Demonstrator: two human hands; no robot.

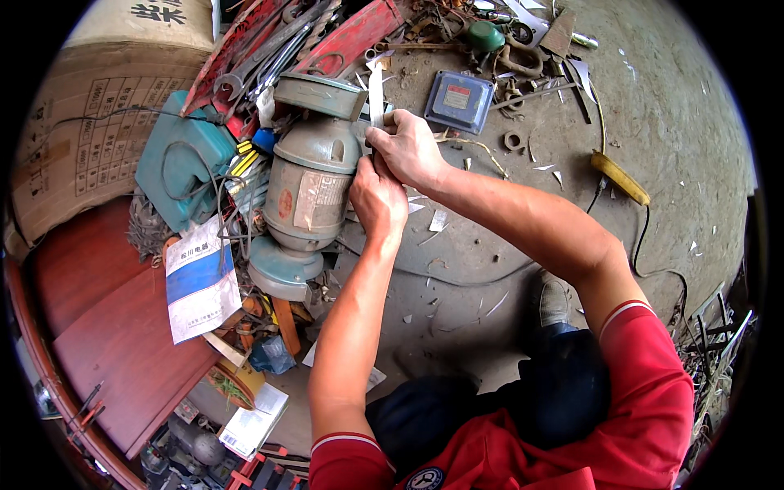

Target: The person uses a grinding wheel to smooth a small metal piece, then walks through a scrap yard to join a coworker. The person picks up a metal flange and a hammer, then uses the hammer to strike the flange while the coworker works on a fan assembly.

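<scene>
A printed carton looms by the floor's left edge. The bench grinder nearby has a worn nameplate; a blue-banded leaflet carries print. The left hand curls close, its grip hidden; the right hand pinches a pale strip beside the grinder's upper guard, seemingly mid-work, what's left unclear.

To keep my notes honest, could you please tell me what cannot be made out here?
Head view:
Pale strip: lower end hidden by fingers of the right hand.
Left hand: exact grip hidden by its own back.
Bench grinder: far side hidden by its own body.
Cardboard box: cut off by the rim.
</scene>
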